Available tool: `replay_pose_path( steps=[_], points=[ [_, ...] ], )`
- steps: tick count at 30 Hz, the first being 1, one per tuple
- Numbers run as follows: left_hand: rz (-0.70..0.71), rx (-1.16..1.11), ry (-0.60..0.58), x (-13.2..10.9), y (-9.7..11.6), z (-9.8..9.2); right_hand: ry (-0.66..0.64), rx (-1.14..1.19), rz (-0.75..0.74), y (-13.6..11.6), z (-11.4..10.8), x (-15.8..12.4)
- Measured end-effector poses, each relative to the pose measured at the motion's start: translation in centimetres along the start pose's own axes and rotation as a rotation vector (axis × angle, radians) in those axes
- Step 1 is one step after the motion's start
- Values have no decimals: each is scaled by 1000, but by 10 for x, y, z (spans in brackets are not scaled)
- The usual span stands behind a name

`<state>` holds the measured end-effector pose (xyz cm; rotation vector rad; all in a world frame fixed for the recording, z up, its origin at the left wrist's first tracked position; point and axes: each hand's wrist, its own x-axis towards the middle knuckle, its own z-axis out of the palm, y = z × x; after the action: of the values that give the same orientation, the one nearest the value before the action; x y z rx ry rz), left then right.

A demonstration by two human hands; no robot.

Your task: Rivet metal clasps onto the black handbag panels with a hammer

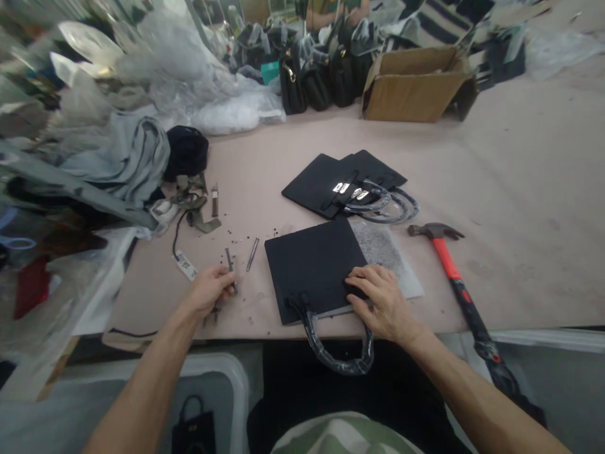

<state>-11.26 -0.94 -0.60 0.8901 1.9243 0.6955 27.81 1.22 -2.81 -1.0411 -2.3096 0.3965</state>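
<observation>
Down low, below the tabletop edge, a white bin (229,378) holds a little black purse (193,432). On the tabletop (496,176), closest to the person, lies a flat black bag (312,265). Its handles (335,356), wrapped in clear plastic, hang over the edge. A grey pad (390,252) sticks out from under the bag on the right. A hammer (449,265) with a red handle lies near the pad, not touching it. Left of the bag lie a thin metal pin (252,254) and a white tag (186,266). Farther back sits a pile of bags (326,183) with shiny labels. A grey cloth (127,157) is heaped at the left. At the far side stands a brown box (416,88), open.

The left hand (208,291) is just left of the flat black bag. Its fingers are closed around a small metal tool (230,268). The right hand (382,302) rests on the bag's near right corner. Its fingers are spread a little and lie on the bag, gripping nothing.
</observation>
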Motion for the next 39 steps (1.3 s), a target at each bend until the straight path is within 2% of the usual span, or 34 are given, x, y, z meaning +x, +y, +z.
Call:
replay_pose_path(
  steps=[3,7,9,13,18,21,25,39],
  points=[
    [59,-446,-32,-16,-1,14,1,-7,15,0,1,0],
    [137,-637,-44,-35,6,49,-14,4,32,-1,0,1],
    [190,-633,-43,-43,12,69,-25,9,42,-1,-1,2],
    [341,-483,-68,-59,26,104,-29,-2,30,-1,0,2],
    [527,-257,-18,-69,28,133,-37,-1,25,1,1,2],
    [641,-132,31,-69,20,139,-26,5,12,2,0,3],
    [739,-106,64,-68,11,141,-13,8,-5,2,0,4],
    [900,-37,85,-69,10,144,-10,9,-9,4,0,3]
  ],
)
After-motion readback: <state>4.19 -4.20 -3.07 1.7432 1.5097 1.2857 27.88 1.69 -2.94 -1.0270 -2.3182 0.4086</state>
